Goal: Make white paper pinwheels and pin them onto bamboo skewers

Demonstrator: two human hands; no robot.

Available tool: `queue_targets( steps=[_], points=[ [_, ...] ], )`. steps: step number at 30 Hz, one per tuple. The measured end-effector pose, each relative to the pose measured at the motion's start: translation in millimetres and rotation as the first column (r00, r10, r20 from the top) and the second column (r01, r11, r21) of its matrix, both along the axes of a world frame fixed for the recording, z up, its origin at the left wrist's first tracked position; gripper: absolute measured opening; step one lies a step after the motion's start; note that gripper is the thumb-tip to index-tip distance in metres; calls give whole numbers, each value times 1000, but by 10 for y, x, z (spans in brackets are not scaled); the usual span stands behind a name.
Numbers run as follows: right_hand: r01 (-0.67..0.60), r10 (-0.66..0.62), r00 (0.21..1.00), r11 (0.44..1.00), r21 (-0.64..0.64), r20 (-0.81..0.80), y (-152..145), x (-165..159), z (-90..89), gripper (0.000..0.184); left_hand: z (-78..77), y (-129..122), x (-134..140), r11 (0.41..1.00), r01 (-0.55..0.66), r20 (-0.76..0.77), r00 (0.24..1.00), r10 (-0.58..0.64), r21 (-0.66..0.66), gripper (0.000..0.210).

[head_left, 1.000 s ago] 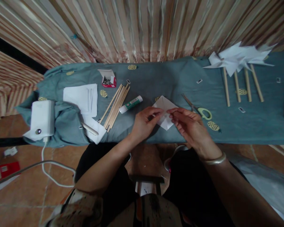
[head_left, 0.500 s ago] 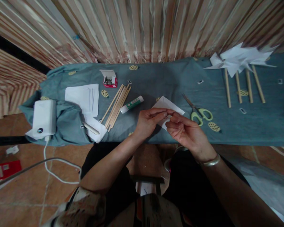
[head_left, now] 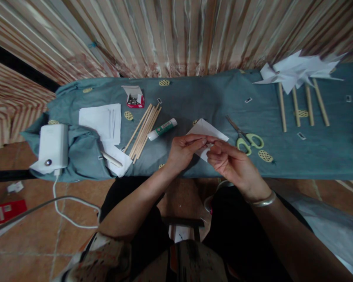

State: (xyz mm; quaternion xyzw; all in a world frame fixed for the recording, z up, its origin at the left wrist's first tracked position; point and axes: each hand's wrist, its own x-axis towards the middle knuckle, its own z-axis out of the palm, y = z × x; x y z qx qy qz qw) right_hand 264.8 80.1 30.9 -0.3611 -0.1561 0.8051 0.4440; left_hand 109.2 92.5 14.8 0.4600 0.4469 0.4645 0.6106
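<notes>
My left hand (head_left: 184, 152) and my right hand (head_left: 233, 164) meet fingertip to fingertip above a white paper square (head_left: 207, 128) with crease lines. Both are closed in a pinch. Whatever lies between the fingertips is too small or hidden to make out. The paper lies on the cloth, partly covered by my fingers. Just right of my right hand are scissors (head_left: 246, 139) with light green handles, their blades pointing away from me. A glue stick (head_left: 162, 129) with a green label lies beyond my left hand, beside a bundle of thin wooden sticks (head_left: 145, 133).
Paper pinwheels (head_left: 300, 70) on wooden sticks lie at the far right. A red box (head_left: 135, 101) of small metal pieces stands open at the back. To the left are stacked white sheets (head_left: 98, 121), a white pen (head_left: 111, 159) and a white device (head_left: 53, 145) with a cable.
Both hands keep the same pinch over the paper. The whole view has shifted very slightly; nothing on the table has visibly been moved.
</notes>
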Motion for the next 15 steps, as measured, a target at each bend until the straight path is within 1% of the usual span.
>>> queue_targets(
  steps=[5, 11, 13, 15],
  points=[
    [22, -31, 991, 998, 64, 129, -11, 5, 6, 14, 3, -6, -3, 1000, 10, 17, 1000, -10, -18, 14],
    [38, -63, 971, 993, 111, 229, -27, 22, 46, 15, -25, -3, 5, 999, 13, 43, 999, -11, -41, 17],
    [40, -68, 968, 992, 118, 242, -31, 32, 58, 14, -41, -1, 9, 999, 1, 29, 1000, 0, -39, 17],
    [46, -75, 962, 992, 114, 261, -27, 54, 66, 14, -52, -3, 5, 1000, -12, -19, 1000, 12, -15, 18]
  ],
)
